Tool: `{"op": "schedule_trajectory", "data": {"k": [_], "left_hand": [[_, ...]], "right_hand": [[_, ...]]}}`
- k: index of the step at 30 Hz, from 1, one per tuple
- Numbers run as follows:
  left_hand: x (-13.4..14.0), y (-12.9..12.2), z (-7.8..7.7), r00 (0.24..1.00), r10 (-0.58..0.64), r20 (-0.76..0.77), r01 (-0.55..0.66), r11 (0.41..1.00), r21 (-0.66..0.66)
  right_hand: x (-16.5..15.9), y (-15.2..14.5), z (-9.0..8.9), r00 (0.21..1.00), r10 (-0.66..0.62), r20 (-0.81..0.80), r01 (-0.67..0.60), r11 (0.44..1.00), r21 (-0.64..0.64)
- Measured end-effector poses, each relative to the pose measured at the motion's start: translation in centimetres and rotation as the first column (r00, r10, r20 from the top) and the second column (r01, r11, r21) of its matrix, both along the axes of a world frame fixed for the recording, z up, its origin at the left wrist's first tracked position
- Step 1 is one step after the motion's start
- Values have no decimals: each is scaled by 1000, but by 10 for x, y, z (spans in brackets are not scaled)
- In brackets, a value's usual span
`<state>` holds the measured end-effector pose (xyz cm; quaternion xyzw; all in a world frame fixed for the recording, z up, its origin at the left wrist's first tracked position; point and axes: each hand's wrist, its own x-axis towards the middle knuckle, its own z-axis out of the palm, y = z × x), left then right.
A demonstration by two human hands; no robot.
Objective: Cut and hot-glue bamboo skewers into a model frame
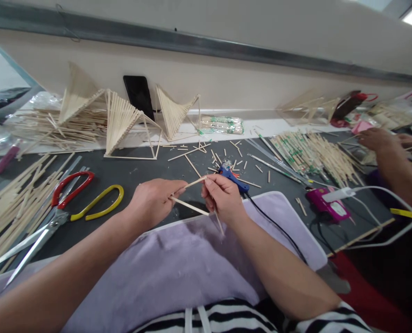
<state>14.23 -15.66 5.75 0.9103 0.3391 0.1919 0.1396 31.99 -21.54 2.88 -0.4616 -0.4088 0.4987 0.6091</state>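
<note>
Forearms [98,252] angled inward, left hand [154,202] curled — back upward, right hand [225,196] pinched — near it

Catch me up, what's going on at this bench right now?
A person is holding thin wooden sticks between the left hand and the right hand, joined or crossed at angles; the fingers hide the joints. A blue glue gun lies just beyond the right hand, among short stick pieces. Open scissors lie to the left, and fan-like stick frames stand along the back near a black phone. Another person's hand shows at far right.
</note>
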Motion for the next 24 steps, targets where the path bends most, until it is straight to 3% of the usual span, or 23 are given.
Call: {"op": "schedule_trajectory", "data": {"k": [11, 19, 24], "left_hand": [[-1, -4, 11, 995, 41, -94, -35, 997, 64], [-5, -3, 24, 980, -22, -198, 45, 993, 111], [-9, 1, 23, 986, -86, -144, 93, 995, 41]], "right_hand": [[-7, -7, 8, 997, 28, 71, -24, 998, -58], [-8, -6, 8, 982, -3, 189, 14, 998, -55], [-4, -7, 7, 961, 100, 257, -90, 995, -52]]}}
